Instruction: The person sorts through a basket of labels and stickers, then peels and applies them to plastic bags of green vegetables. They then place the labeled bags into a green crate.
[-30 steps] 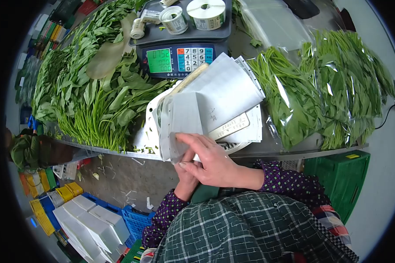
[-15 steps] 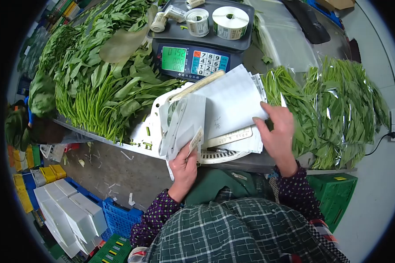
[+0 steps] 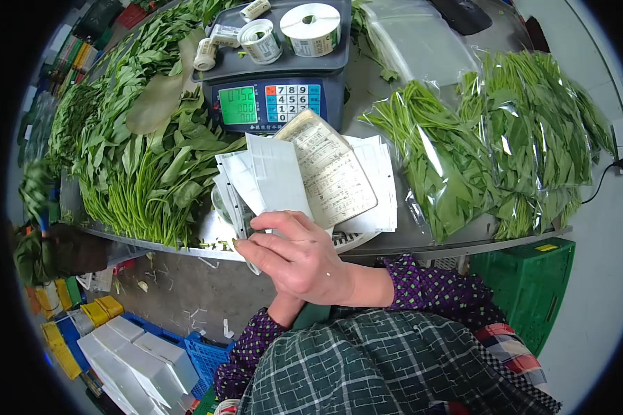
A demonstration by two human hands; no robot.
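At the front edge of a metal table [image 3: 412, 243], we look down on a person's right hand [image 3: 299, 261] lying over the left hand [image 3: 285, 308]. The right fingers bend over the lower end of a bundle of loose sheets [image 3: 275, 169] and touch it; we cannot tell whether they pinch the paper, since their undersides are hidden. Most of the left hand is covered, so we cannot tell what it grips. The bundle fans upward from the hands. Just to its right, an open notebook [image 3: 333, 171] shows a page of handwriting, with white papers [image 3: 381, 187] partly beneath it and a white slotted tray [image 3: 356, 240] under those. Beyond the papers we find a blue scale [image 3: 331, 104] with a lit green display [image 3: 238, 105]; label rolls [image 3: 310, 33] rest on its platform [image 3: 325, 64]. Leafy greens [image 3: 135, 155] are heaped to the left, and bagged greens [image 3: 540, 124] lie to the right, near flat clear bags [image 3: 419, 41]. Below table level we see a green crate [image 3: 529, 290] at right, and white boxes [image 3: 142, 356] beside a blue crate [image 3: 208, 356] at left.
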